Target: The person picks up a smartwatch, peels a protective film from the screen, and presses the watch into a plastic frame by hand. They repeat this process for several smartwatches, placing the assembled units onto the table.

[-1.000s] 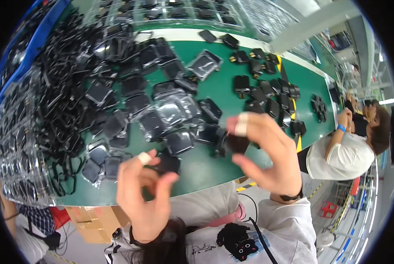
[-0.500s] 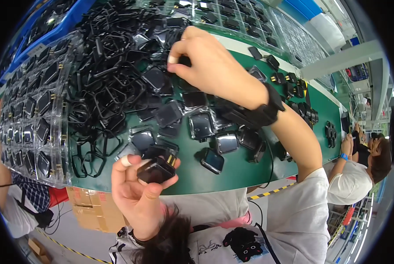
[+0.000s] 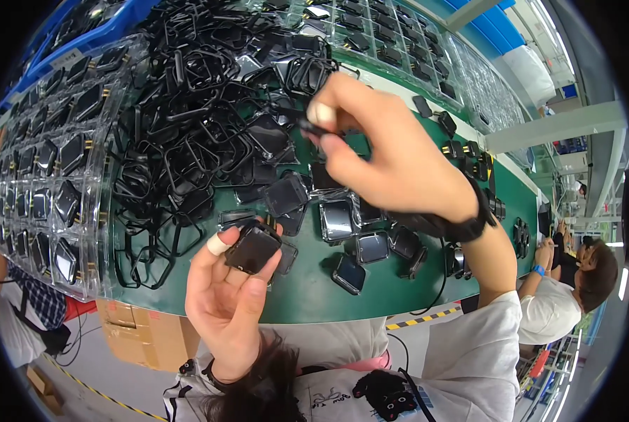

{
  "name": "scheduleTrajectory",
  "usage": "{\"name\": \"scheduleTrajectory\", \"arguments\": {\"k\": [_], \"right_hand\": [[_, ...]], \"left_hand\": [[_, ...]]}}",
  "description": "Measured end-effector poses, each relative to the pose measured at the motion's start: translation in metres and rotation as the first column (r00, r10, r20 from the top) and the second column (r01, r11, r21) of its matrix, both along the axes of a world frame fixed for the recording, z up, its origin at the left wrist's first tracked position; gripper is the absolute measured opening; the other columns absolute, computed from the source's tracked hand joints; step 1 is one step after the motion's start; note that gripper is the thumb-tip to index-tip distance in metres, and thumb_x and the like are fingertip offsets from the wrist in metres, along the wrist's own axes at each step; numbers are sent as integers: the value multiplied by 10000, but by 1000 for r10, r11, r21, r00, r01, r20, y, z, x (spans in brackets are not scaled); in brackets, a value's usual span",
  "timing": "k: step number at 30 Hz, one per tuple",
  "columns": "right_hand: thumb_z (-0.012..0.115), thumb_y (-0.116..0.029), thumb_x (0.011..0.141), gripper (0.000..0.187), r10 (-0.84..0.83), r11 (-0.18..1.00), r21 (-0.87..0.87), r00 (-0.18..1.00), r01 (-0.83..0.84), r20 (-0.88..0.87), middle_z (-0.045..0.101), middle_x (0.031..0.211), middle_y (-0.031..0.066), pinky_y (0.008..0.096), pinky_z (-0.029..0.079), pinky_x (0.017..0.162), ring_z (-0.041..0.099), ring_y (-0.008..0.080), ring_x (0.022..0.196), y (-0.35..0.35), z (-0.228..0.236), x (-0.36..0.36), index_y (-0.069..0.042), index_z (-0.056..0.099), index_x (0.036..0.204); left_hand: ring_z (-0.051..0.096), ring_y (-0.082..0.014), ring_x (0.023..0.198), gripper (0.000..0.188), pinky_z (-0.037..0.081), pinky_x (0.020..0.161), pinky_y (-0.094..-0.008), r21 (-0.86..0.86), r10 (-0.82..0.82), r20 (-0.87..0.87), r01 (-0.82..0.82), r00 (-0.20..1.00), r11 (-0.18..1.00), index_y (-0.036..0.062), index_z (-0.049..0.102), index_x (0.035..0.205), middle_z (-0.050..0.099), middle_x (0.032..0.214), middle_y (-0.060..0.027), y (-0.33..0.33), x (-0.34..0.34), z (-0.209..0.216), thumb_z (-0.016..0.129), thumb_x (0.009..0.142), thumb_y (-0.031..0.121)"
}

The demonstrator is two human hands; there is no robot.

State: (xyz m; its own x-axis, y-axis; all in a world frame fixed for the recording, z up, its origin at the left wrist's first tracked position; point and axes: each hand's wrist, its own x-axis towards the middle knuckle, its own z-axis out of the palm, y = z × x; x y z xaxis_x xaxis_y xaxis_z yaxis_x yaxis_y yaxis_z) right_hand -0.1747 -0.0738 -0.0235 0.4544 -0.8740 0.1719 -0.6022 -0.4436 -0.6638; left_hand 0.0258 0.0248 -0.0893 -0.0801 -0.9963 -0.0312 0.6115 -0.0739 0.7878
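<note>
My left hand (image 3: 227, 306) is closed around a square black watch body (image 3: 254, 249), holding it by its edges with the dark glossy face up. Tape wraps one of its fingers. Over the pile, my right hand (image 3: 399, 155) pinches a thin black piece (image 3: 313, 128) between thumb and taped forefinger; its full shape is blurred and partly hidden. Beneath and left of that hand lies a heap of black square frames (image 3: 188, 148). Several more black watch bodies (image 3: 337, 219), some in clear film, are scattered on the green table (image 3: 300, 299) between my hands.
Clear plastic trays (image 3: 107, 211) holding watch bodies stand at the left, and another tray (image 3: 392, 53) at the back. A blue bin (image 3: 118, 28) sits far left. Small black parts (image 3: 472, 158) lie at right near a metal post (image 3: 553, 123). A co-worker (image 3: 557, 295) sits at right.
My right hand has moved right and nearer, away from the heap, with a thin black piece now visible in its pinch. My left hand has turned the watch body so its face shows more.
</note>
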Motion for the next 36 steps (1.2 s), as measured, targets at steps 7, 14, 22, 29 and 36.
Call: {"name": "scheduleTrajectory", "arguments": {"k": [7, 14, 22, 29, 36], "right_hand": [[642, -8, 787, 183, 186, 981, 62, 982, -184, -43, 515, 934, 120, 276, 440, 529, 525, 140, 588, 63, 11, 24, -3, 543, 940], [722, -63, 763, 264, 46, 971, 224, 980, -90, 193, 512, 973, 87, 238, 392, 507, 458, 69, 563, 65, -7, 24, -24, 569, 974], [722, -44, 761, 256, 122, 888, 401, 955, -226, 270, 515, 959, 85, 213, 376, 536, 438, 74, 556, 52, -9, 25, -11, 580, 971], [710, -19, 741, 222, 98, 994, 39, 995, -99, 25, 538, 948, 89, 270, 450, 587, 515, 157, 635, 29, -16, 22, -7, 605, 937], [683, 36, 684, 291, 162, 932, -266, 940, -246, -300, 560, 952, 108, 313, 482, 622, 566, 253, 763, 25, -34, 11, -5, 631, 968]], "left_hand": [[530, -296, 1134, 532, 476, 936, -375, -51, -167, -251, 160, 953, 986, -107, 343, 1291, 502, 1222, -224, 8, -6, -4, 596, 825, -73], [573, -239, 1068, 454, 507, 839, -291, -86, -215, -50, 210, 975, 974, -110, 446, 1221, 530, 1201, -229, 13, 4, -15, 586, 791, -154], [597, -263, 1029, 390, 535, 822, -319, -14, -189, -148, 189, 971, 982, -114, 486, 1157, 582, 1119, -229, 13, 12, -18, 600, 786, -144], [618, -327, 983, 427, 565, 792, -417, 54, -8, -113, 14, 994, 998, -58, 462, 1169, 583, 1107, -243, 15, 16, -12, 669, 802, 10], [596, -370, 1019, 583, 572, 789, -367, 83, 30, 1, -30, 1000, 996, -13, 385, 1280, 544, 1169, -252, 11, 21, -12, 693, 815, 155]]}}
